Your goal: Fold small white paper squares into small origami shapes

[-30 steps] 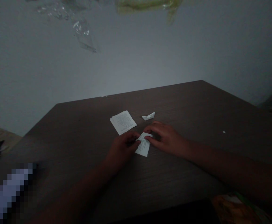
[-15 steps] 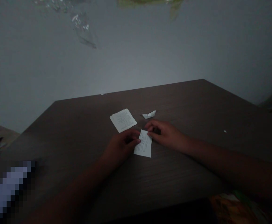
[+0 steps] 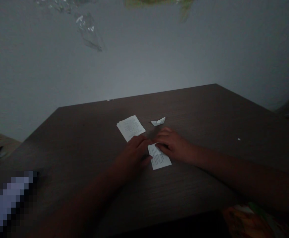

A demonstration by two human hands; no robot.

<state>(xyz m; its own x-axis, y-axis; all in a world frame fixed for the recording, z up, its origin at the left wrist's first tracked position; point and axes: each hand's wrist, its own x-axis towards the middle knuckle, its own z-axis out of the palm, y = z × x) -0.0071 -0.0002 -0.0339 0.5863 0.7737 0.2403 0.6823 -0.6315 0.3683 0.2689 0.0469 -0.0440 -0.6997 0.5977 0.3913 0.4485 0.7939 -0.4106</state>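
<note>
**Head view.** Left hand (image 3: pixel 133 153): half-curled, at the left edge of the printed paper slip; whether it grips cannot be told. Right hand (image 3: pixel 174 145): fingers loosely curved, resting on the far end of the slip; grip likewise cannot be told. Printed paper slip (image 3: pixel 160 158): lying flat and angled on the table, between both hands. Stack of printed paper squares (image 3: pixel 130 128): far of the left hand, nearly touching it. Folded paper boat (image 3: pixel 158 121): far of the right hand, apart from it. Dark wood-grain table (image 3: pixel 196 114): bears all three paper items.
</note>
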